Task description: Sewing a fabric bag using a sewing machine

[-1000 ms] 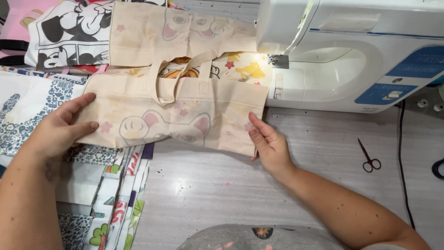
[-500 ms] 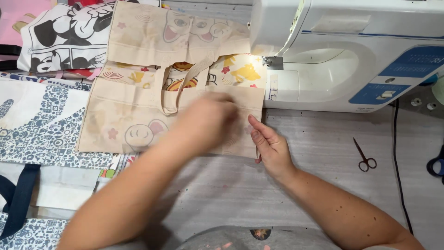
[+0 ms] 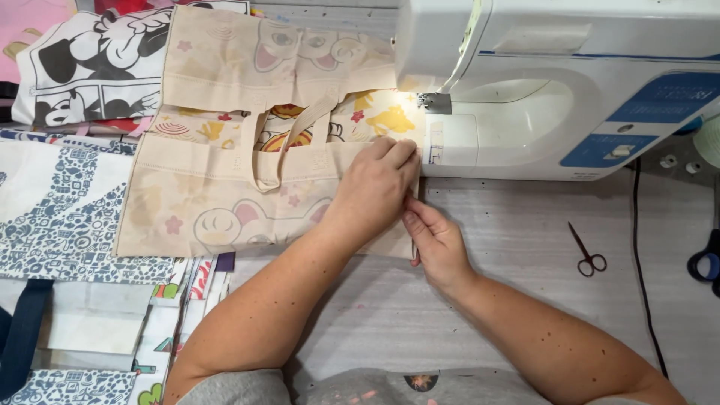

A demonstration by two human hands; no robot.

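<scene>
A beige tote bag (image 3: 202, 202) printed with pale cartoon animals lies flat in front of me, its handle loop pointing away. My left hand (image 3: 375, 187) reaches across and grips the bag's upper right corner. At the same right edge, lower down, my right hand (image 3: 431, 236) pinches the fabric. Just beyond the hands stands a white sewing machine (image 3: 555, 82), its needle area lit. A second beige bag (image 3: 277, 60) lies behind the first.
More printed bags are stacked at the left: a black-and-white cartoon one (image 3: 90, 67) and a blue-patterned one (image 3: 60, 210). Small scissors (image 3: 586, 255) lie on the grey table (image 3: 510, 300) at the right, beside a black cable (image 3: 645, 262) and blue-handled scissors (image 3: 705, 264).
My left hand left the bag's left edge and crossed to its right edge, beside my right hand. The right hand stayed put.
</scene>
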